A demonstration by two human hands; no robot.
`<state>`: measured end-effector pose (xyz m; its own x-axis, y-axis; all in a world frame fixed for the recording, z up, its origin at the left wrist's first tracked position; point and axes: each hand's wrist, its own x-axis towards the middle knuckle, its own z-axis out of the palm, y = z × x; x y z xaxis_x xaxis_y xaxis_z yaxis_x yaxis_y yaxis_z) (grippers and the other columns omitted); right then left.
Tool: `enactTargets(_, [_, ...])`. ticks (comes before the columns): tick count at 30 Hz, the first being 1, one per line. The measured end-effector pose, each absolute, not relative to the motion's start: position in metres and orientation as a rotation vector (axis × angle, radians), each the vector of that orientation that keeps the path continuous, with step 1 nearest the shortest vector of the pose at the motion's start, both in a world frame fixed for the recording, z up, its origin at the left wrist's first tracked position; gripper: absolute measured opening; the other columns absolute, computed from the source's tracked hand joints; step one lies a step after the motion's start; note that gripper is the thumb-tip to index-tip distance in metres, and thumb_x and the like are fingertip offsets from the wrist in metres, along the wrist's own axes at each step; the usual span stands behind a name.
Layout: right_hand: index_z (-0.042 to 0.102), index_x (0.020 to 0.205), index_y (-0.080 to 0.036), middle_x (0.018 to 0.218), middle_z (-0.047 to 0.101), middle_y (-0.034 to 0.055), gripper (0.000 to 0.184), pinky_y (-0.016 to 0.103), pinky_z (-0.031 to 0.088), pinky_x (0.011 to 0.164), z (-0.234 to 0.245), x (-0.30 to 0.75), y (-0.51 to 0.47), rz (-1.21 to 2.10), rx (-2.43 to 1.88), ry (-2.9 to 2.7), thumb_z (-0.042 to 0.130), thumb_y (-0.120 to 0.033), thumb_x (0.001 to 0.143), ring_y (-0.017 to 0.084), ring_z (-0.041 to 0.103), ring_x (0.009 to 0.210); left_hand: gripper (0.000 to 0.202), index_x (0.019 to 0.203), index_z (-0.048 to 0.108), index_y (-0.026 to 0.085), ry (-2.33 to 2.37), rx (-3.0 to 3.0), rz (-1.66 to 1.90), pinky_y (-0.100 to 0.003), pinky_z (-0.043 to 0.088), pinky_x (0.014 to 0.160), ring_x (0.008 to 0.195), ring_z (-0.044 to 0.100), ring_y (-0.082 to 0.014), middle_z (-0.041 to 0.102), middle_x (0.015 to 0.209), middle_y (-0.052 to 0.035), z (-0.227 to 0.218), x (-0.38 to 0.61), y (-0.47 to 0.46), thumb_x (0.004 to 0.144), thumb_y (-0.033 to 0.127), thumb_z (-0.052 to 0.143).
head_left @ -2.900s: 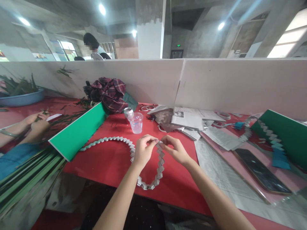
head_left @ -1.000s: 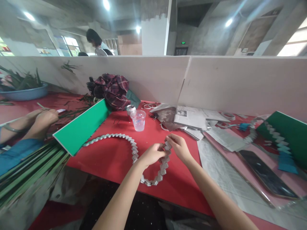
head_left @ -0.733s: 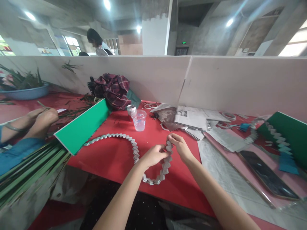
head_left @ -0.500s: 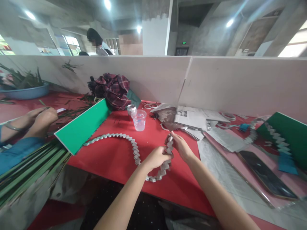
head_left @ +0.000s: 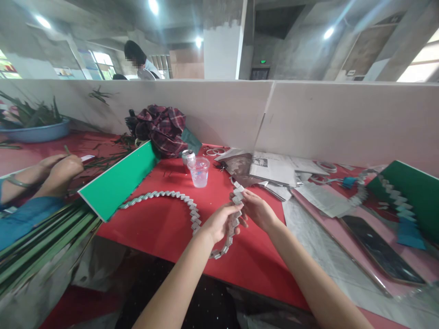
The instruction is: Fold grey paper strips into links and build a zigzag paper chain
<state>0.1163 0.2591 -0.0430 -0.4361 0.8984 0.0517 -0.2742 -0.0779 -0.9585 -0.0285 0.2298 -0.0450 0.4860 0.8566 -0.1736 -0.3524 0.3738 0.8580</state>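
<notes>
A long grey-white zigzag chain of folded paper (head_left: 195, 215) runs from the green divider across the red tabletop and loops up into both my hands. My left hand (head_left: 221, 221) is closed on the chain near its raised end, thumb on its face. Beside it, my right hand (head_left: 258, 209) grips the same stretch from the right, its fingers partly hidden behind the links. The chain's free end points up and away, just above my fingers. Beyond the hands stands a clear plastic cup (head_left: 200, 172), next to a drink can (head_left: 188, 156).
Papers (head_left: 272, 168) lie at the back right, near a black phone (head_left: 382, 249) on a pink folder. Green dividers (head_left: 120, 179) bound the left and right sides. At left, a co-worker's hands (head_left: 65, 169) are beside long green leaves (head_left: 44, 246). A plaid cloth (head_left: 164, 128) lies by the partition.
The raised end of the chain has turned and now shows its flat face toward me. My right hand has shifted slightly lower along it, and my left hand has turned.
</notes>
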Motion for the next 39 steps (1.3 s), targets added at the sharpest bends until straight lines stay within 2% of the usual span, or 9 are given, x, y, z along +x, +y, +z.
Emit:
enactTargets(5, [0.055,0.089,-0.02,0.069,0.05,-0.0003,0.027,0.021,0.038,0.04,-0.043,0.117,0.258,1.643,-0.762,-1.321,0.057,-0.045,0.078,0.01,0.043,0.049,0.028,0.078,0.053,0.015,0.727,0.989,0.834,-0.017,0.019,0.035,0.04,0.038,-0.0025,0.051,0.06,0.0037,-0.034,-0.027,0.224,0.068,0.036,0.069])
enactTargets(11, [0.053,0.096,-0.02,0.075,0.056,0.0012,0.026,0.021,0.033,0.035,-0.045,0.117,0.259,1.692,-0.757,-1.313,0.052,-0.04,0.078,0.012,0.048,0.051,0.028,0.089,0.053,0.016,0.821,1.125,0.73,-0.02,0.031,0.041,0.045,0.044,-0.007,0.054,0.061,0.0021,-0.037,-0.026,0.22,0.073,0.037,0.062])
enactTargets(16, [0.049,0.101,-0.019,0.089,0.062,0.0038,0.03,0.027,0.047,0.062,-0.058,0.122,0.271,1.383,-1.018,-1.357,0.053,-0.023,0.071,0.014,0.057,0.069,0.061,0.118,0.046,0.018,1.313,1.579,0.696,-0.033,0.045,0.073,0.091,0.058,-0.0238,0.06,0.103,-0.0115,-0.055,-0.016,0.219,0.067,0.046,0.066])
enactTargets(19, [0.047,0.109,-0.018,0.103,0.059,0.0082,0.044,0.036,0.047,0.074,-0.072,0.129,0.281,0.996,-1.271,-1.475,0.051,-0.017,0.065,0.02,0.058,0.085,0.082,0.133,0.035,0.013,1.547,1.977,0.65,-0.046,0.03,0.099,0.124,0.038,-0.0352,0.046,0.13,-0.0206,-0.063,-0.013,0.219,0.066,0.048,0.066])
enactTargets(25, [0.061,0.098,-0.019,0.109,0.06,0.0081,0.046,0.039,0.037,0.095,-0.086,0.138,0.288,0.305,-1.294,-1.932,0.04,-0.002,0.062,0.024,0.049,0.108,0.094,0.142,0.023,0.006,1.487,2.099,0.381,-0.051,0.009,0.108,0.138,0.012,-0.0368,0.018,0.149,-0.0227,-0.064,-0.014,0.215,0.073,0.065,0.047])
enactTargets(31, [0.069,0.08,-0.021,0.095,0.069,0.0034,0.048,0.031,0.04,0.087,-0.077,0.155,0.285,0.447,-1.317,-2.277,0.036,0.003,0.055,0.021,0.058,0.095,0.047,0.113,0.061,0.023,1.533,2.168,0.572,-0.04,0.029,0.101,0.114,0.051,-0.0277,0.063,0.114,-0.0118,-0.051,-0.036,0.225,0.085,0.054,0.038])
enactTargets(33, [0.07,0.082,-0.021,0.096,0.07,0.0036,0.05,0.03,0.042,0.082,-0.074,0.167,0.279,0.487,-1.366,-2.284,0.035,0.003,0.055,0.021,0.06,0.092,0.036,0.111,0.062,0.024,1.673,2.145,0.609,-0.037,0.032,0.099,0.11,0.053,-0.0254,0.063,0.113,-0.009,-0.046,-0.056,0.233,0.085,0.043,0.044])
enactTargets(37, [0.067,0.101,-0.022,0.114,0.065,0.0046,0.06,0.031,0.042,0.088,-0.075,0.19,0.248,0.532,-1.363,-2.338,0.037,0.002,0.055,0.021,0.058,0.105,0.045,0.123,0.053,0.011,2.037,1.998,0.609,-0.052,0.021,0.103,0.126,0.035,-0.0375,0.046,0.133,-0.0201,-0.036,-0.105,0.246,0.08,0.023,0.045])
enactTargets(39, [0.063,0.11,-0.022,0.122,0.06,0.0064,0.061,0.035,0.039,0.095,-0.076,0.196,0.227,0.467,-1.362,-2.357,0.04,0.001,0.058,0.022,0.053,0.113,0.046,0.125,0.053,0.018,2.295,1.845,0.364,-0.054,0.025,0.102,0.128,0.032,-0.0375,0.043,0.139,-0.0127,-0.035,-0.126,0.248,0.08,0.021,0.041])
